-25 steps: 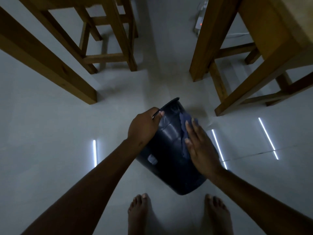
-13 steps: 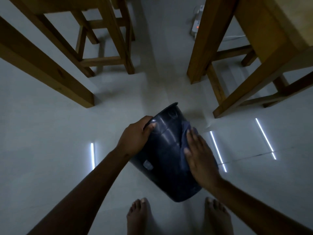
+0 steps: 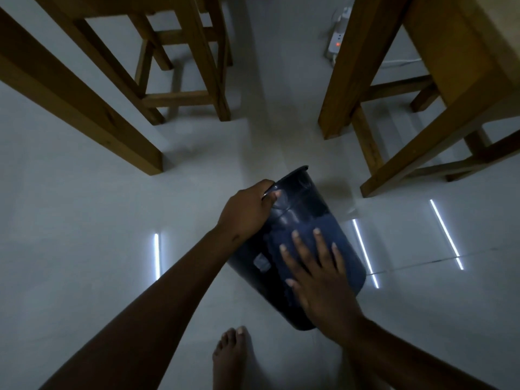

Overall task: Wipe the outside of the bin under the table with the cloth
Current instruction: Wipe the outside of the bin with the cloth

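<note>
A dark blue plastic bin (image 3: 302, 205) lies tilted above the pale floor, its mouth pointing away from me and its base toward my feet. My left hand (image 3: 247, 211) grips the rim on the left side. My right hand (image 3: 318, 274) lies flat with fingers spread on the bin's upper wall, pressing a dark blue cloth (image 3: 323, 223) against it. The cloth is hard to tell from the bin in the dim light; only a patch shows beyond my fingertips.
Wooden table legs (image 3: 84, 108) and a stool (image 3: 185, 97) stand at the left, another table's legs and rails (image 3: 357, 66) at the right. A white power strip (image 3: 336, 42) lies on the floor behind. My bare foot (image 3: 230, 358) stands below the bin.
My right hand with the cloth has slid from the bin's right edge toward the middle of its wall and spread flat. The bin has turned a little; my left hand keeps hold of the rim.
</note>
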